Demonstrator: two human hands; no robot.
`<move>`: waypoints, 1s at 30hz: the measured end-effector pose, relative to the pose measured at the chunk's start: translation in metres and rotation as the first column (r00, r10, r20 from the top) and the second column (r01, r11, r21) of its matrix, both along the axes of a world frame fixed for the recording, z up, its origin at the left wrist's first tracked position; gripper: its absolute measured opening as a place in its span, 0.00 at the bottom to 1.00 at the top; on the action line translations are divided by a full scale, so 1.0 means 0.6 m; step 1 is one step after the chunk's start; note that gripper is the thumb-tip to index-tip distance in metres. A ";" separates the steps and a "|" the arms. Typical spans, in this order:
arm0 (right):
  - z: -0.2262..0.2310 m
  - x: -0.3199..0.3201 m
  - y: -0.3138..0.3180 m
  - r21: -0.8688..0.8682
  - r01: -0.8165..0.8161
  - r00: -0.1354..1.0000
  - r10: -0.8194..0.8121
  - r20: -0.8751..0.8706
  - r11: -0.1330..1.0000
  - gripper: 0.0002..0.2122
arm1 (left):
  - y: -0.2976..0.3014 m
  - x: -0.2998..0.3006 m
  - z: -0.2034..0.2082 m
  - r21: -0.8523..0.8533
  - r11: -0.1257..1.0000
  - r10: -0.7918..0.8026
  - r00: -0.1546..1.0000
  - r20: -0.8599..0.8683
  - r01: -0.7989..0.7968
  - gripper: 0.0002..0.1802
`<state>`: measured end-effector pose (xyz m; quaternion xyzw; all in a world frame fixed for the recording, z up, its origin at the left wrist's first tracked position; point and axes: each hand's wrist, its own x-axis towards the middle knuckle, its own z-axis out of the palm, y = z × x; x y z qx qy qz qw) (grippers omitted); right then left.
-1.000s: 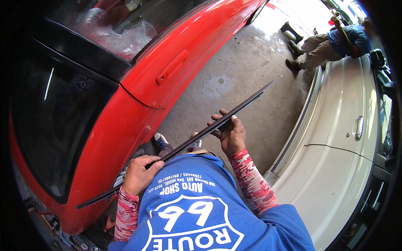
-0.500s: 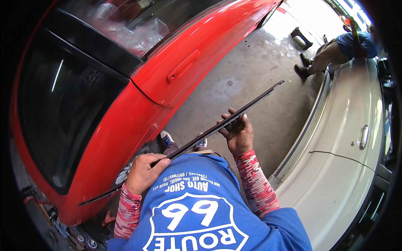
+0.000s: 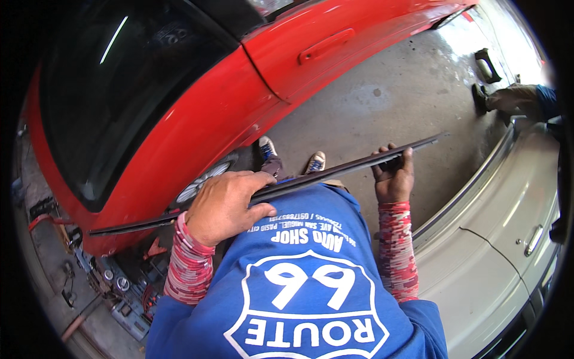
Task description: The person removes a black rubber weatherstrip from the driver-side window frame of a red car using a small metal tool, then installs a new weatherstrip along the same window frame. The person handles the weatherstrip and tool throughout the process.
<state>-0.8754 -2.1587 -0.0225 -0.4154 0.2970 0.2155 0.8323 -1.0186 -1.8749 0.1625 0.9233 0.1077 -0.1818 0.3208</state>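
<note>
A long, thin black trim strip [image 3: 335, 174] lies slantwise across the front of my body, its right end higher than its left. My left hand [image 3: 224, 206] is closed around it left of the middle, thumb and fingers pointing right. Close to the right end, my right hand [image 3: 394, 179] holds the strip from below, palm up, with the thumb on one side and fingertips on the other. The strip's left end reaches past my left wrist, in front of the lower body of a red car [image 3: 227, 105].
A cream car [image 3: 478, 224] stands along the right side. Beyond it, a person's leg [image 3: 517, 100] shows near a dark stool-like object [image 3: 488, 66]. Tools and metal parts [image 3: 122, 284] lie on the floor at lower left. My shoes [image 3: 315, 161] stand between the cars.
The strip has tilted flatter, and my left hand has risen in the picture. My right hand has shifted right toward the strip's end. The view has turned, moving both cars in frame.
</note>
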 end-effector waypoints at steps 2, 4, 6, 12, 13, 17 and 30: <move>-0.007 0.002 -0.007 -0.002 0.021 1.000 -0.021 -0.008 1.000 0.25 | 0.018 -0.004 0.026 0.046 0.999 -0.028 1.000 0.003 0.027 0.15; -0.012 0.008 -0.016 0.034 0.043 0.999 -0.042 -0.024 0.999 0.25 | 0.033 -0.006 0.050 0.072 0.997 -0.016 0.998 -0.066 0.021 0.15; -0.019 0.014 -0.024 0.058 0.055 0.998 -0.052 -0.036 0.997 0.24 | 0.044 -0.006 0.068 0.061 0.998 0.043 0.984 -0.171 -0.033 0.15; -0.037 0.024 -0.043 0.120 0.042 0.999 -0.039 -0.029 0.992 0.24 | 0.043 -0.003 0.067 0.079 0.997 -0.023 0.999 -0.043 0.026 0.15; -0.039 0.023 -0.044 0.129 0.035 0.999 -0.032 -0.022 0.991 0.24 | 0.043 -0.003 0.066 0.093 0.995 -0.034 0.999 -0.035 0.037 0.15; -0.044 0.022 -0.047 0.160 0.038 0.999 -0.034 -0.028 0.986 0.24 | 0.047 0.001 0.063 0.073 0.996 -0.045 0.998 -0.043 0.048 0.15; -0.052 0.027 -0.055 0.188 0.088 0.995 -0.079 -0.058 0.978 0.22 | 0.042 0.007 0.051 0.068 0.997 -0.023 0.999 -0.042 0.026 0.15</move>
